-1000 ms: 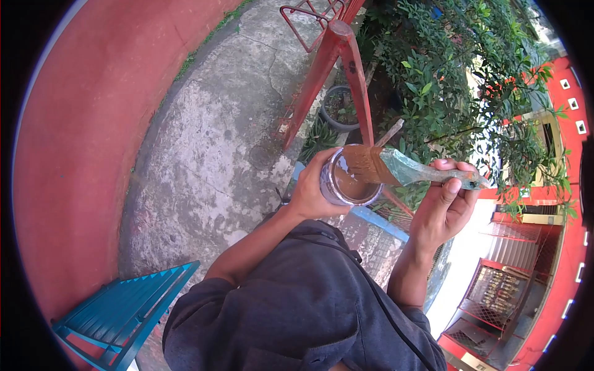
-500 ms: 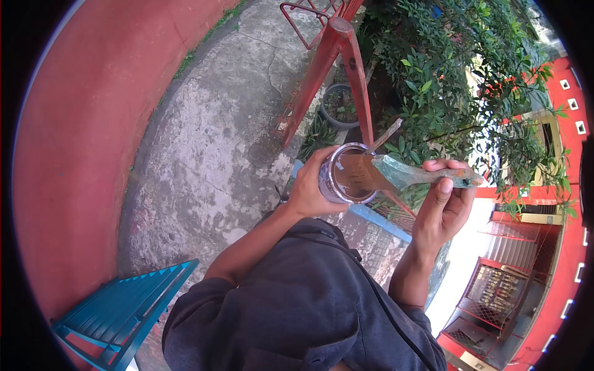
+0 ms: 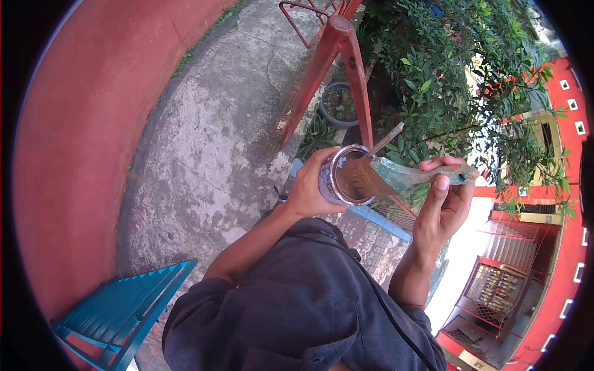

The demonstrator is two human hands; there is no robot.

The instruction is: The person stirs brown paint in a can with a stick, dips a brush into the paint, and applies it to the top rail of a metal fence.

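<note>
We're looking straight down past a dark grey shirt (image 3: 297, 309) at two bare hands. Our left hand (image 3: 309, 188) wraps around a small paint can (image 3: 346, 176), holding it tipped so we see brown paint inside. Our right hand (image 3: 442, 204) pinches the paint-smeared greenish handle of a brush (image 3: 396, 176), and its brown-coated bristles sit inside the can's mouth. A thin stick (image 3: 387, 139) pokes up from the can's far rim. Below us there's cracked concrete ground (image 3: 210, 136), with a red curved wall (image 3: 86, 123) on the left. Red metal legs (image 3: 337, 68) rise ahead, beside leafy bushes (image 3: 458, 74) and a pot (image 3: 339, 105). A blue slatted piece (image 3: 124, 309) sits low left.
</note>
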